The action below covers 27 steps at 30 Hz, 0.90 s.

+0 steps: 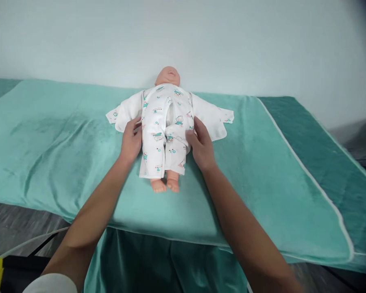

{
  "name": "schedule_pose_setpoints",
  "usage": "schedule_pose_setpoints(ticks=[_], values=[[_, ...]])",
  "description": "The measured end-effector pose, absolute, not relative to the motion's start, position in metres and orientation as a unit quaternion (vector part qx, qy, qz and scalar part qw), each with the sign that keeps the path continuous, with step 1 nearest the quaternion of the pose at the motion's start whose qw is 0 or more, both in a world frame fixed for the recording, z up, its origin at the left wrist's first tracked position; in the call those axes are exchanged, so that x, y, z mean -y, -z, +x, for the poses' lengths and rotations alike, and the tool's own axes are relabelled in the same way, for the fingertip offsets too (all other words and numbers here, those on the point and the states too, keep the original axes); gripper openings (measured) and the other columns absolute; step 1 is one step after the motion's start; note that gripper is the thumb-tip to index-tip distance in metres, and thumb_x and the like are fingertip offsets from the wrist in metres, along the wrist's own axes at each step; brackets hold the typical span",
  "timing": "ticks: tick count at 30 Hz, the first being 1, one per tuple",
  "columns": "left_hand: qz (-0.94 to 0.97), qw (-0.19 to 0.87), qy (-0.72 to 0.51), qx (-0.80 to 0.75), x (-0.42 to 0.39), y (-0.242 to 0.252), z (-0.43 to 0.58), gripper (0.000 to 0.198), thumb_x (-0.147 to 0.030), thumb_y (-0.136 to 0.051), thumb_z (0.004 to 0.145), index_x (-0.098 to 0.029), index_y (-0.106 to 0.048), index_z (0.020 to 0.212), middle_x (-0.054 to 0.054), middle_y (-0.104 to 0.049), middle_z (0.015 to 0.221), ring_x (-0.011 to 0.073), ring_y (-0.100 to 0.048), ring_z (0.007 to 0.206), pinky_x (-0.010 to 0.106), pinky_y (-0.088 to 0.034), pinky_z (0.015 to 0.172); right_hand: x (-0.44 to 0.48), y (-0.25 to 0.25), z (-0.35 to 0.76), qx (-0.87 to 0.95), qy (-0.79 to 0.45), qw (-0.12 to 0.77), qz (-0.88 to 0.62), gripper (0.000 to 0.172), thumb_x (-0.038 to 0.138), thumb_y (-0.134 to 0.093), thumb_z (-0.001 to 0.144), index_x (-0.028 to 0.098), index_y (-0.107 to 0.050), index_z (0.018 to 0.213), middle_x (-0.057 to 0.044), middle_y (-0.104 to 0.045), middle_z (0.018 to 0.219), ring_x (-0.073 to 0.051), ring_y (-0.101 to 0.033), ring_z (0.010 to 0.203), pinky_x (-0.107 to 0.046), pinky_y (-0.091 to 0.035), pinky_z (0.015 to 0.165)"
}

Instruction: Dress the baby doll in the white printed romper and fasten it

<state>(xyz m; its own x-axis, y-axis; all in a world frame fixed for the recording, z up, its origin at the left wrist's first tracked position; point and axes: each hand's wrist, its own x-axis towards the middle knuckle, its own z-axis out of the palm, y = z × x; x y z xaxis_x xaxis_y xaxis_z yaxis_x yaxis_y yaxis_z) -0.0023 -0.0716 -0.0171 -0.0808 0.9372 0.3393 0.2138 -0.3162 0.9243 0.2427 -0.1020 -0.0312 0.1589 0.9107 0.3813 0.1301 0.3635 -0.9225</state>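
1. The doll (167,76) lay on its back in the middle of the green blanket (49,142), with its head toward the wall (262,40).
2. It wore a white printed suit (157,136), a little open at the front.
3. The left hand (131,140) rested against one side of the suit, fingers loose and apart.
4. The right hand (201,144) touched the other side, thumb on the cloth. I could not tell if it pinched the cloth.
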Motion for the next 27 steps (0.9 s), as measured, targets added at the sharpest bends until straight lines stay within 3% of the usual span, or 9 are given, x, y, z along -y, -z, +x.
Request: schedule_pose_setpoints(ticks=[4,9,12,16,21,24,27], values=[[0.658,0.320,-0.495,-0.469,0.151,0.024,-0.018,0.033,-0.025,-0.061,0.093,-0.024,-0.064,0.126,0.009,-0.064,0.132,0.0238,-0.063,0.124,0.042,-0.053,0.106,0.176,0.027,0.230,0.634,-0.247,0.585,-0.441,0.046,0.039,-0.064,0.100,0.033,-0.054,0.145,-0.008,-0.053,0.155,-0.027,-0.047,0.148,-0.055,-0.039,0.124],[0.782,0.184,-0.383,-0.456,0.206,0.033,-0.022,0.056,-0.015,-0.066,0.083,-0.021,-0.053,0.137,0.014,-0.057,0.136,0.0270,-0.055,0.129,0.046,-0.048,0.109,0.223,0.021,0.210,0.732,-0.147,0.512,-0.426,0.033,0.024,-0.063,0.098,0.028,-0.060,0.131,-0.012,-0.061,0.143,-0.028,-0.058,0.135,-0.054,-0.050,0.112],[0.781,0.143,-0.373,-0.479,0.208,0.034,-0.019,0.035,-0.013,-0.059,0.087,-0.019,-0.059,0.121,0.010,-0.066,0.117,0.0245,-0.062,0.110,0.042,-0.051,0.098,0.230,0.014,0.198,0.748,-0.143,0.484,-0.431,0.025,0.023,-0.060,0.099,0.027,-0.062,0.124,-0.010,-0.069,0.130,-0.028,-0.060,0.130,-0.053,-0.050,0.110],[0.731,0.207,-0.435,-0.484,0.209,0.026,-0.013,0.003,-0.021,-0.058,0.094,-0.021,-0.061,0.094,0.002,-0.069,0.092,0.0179,-0.065,0.087,0.032,-0.051,0.082,0.237,0.001,0.179,0.759,-0.135,0.408,-0.489,0.025,0.026,-0.066,0.094,0.024,-0.063,0.118,-0.010,-0.071,0.121,-0.031,-0.062,0.120,-0.055,-0.045,0.110],[0.684,0.244,-0.519,-0.450,0.225,0.014,-0.002,0.011,-0.031,-0.064,0.096,-0.022,-0.061,0.092,0.000,-0.069,0.087,0.0144,-0.065,0.081,0.028,-0.052,0.077,0.235,-0.008,0.163,0.747,-0.094,0.383,-0.535,0.009,0.018,-0.062,0.092,0.024,-0.063,0.097,-0.005,-0.071,0.100,-0.027,-0.066,0.101,-0.051,-0.042,0.108],[0.692,0.203,-0.541,-0.433,0.231,0.015,-0.001,0.008,-0.027,-0.063,0.096,-0.022,-0.059,0.092,0.000,-0.067,0.087,0.0139,-0.065,0.080,0.027,-0.051,0.076,0.236,-0.010,0.165,0.754,-0.061,0.382,-0.531,0.010,0.014,-0.060,0.093,0.024,-0.061,0.089,-0.004,-0.069,0.089,-0.024,-0.065,0.089,-0.043,-0.047,0.094],[0.718,0.148,-0.535,-0.421,0.236,0.022,-0.007,0.005,-0.018,-0.061,0.095,-0.022,-0.058,0.092,-0.001,-0.065,0.085,0.0134,-0.063,0.081,0.026,-0.050,0.075,0.245,-0.009,0.172,0.791,-0.036,0.377,-0.481,0.010,0.015,-0.059,0.096,0.022,-0.060,0.090,-0.004,-0.069,0.089,-0.024,-0.065,0.089,-0.040,-0.047,0.089]])
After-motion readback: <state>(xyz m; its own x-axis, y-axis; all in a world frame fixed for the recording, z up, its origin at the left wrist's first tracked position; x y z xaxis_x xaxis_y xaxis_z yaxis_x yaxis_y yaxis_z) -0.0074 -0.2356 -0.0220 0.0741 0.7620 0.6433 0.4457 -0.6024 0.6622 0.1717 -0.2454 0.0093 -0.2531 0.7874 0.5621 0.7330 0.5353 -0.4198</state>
